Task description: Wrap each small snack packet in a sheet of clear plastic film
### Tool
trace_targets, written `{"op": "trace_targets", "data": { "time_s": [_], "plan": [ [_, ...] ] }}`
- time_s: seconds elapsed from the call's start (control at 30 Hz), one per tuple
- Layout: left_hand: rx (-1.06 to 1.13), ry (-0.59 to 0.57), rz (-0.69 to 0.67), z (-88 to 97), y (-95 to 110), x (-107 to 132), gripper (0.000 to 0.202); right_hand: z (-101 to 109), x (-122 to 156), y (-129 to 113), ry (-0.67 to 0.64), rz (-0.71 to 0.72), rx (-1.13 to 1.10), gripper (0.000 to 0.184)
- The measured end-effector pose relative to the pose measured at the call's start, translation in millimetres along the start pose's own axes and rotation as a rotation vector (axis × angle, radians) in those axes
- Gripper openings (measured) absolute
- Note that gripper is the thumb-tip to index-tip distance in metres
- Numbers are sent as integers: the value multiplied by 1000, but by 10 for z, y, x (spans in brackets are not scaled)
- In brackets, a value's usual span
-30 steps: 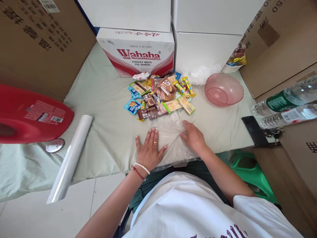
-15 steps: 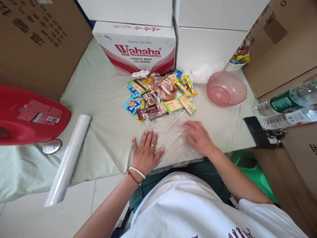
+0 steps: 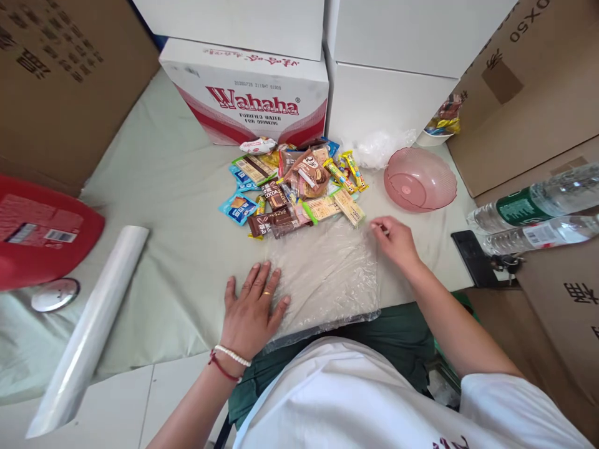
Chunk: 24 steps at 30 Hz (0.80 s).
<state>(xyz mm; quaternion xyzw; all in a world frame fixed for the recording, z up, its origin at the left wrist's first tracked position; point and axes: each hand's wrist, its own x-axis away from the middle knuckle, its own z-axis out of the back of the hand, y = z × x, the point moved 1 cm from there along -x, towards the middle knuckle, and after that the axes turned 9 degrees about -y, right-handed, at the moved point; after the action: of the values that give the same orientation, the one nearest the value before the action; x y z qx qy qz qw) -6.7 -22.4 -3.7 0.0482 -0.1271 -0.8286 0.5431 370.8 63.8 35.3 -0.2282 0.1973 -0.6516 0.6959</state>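
A thin clear plastic sheet or bag (image 3: 327,274) lies spread and creased on the pale cloth, its near edge hanging over the table's front edge. My left hand (image 3: 253,305) rests flat on its left side, fingers apart and holding nothing. My right hand (image 3: 397,242) is beside the sheet's far right corner, its fingers curled together. What they pinch, if anything, is hidden. Just beyond the plastic lies a heap of wrapped snacks (image 3: 299,181); a pale wafer packet (image 3: 349,207) is the nearest to my right hand.
A pink bowl (image 3: 421,181) and crumpled clear plastic (image 3: 379,148) stand beyond my right hand. White cartons (image 3: 248,93) close off the back. To the right are bottles (image 3: 528,206) and a phone (image 3: 473,257); to the left, a film roll (image 3: 93,324) and a red container (image 3: 51,231).
My right hand has moved right, off the plastic's middle to its far right corner, and its fingers have curled. My left hand stays flat at the sheet's left side. The view has shifted slightly.
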Motion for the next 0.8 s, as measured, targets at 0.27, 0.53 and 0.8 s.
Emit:
{"op": "trace_targets", "data": {
  "time_s": [0.27,0.53,0.8],
  "plan": [
    [25,33,25,-34,15,43,54,-160,-918,-312,-173,-175,251,55],
    [22,66,38,-48,46,5,52,141,-907,-108,-82,73,175,65],
    [-18,69,37,-45,44,2,51,-107,-1235,-608,-432,383,228,74]
  ]
}}
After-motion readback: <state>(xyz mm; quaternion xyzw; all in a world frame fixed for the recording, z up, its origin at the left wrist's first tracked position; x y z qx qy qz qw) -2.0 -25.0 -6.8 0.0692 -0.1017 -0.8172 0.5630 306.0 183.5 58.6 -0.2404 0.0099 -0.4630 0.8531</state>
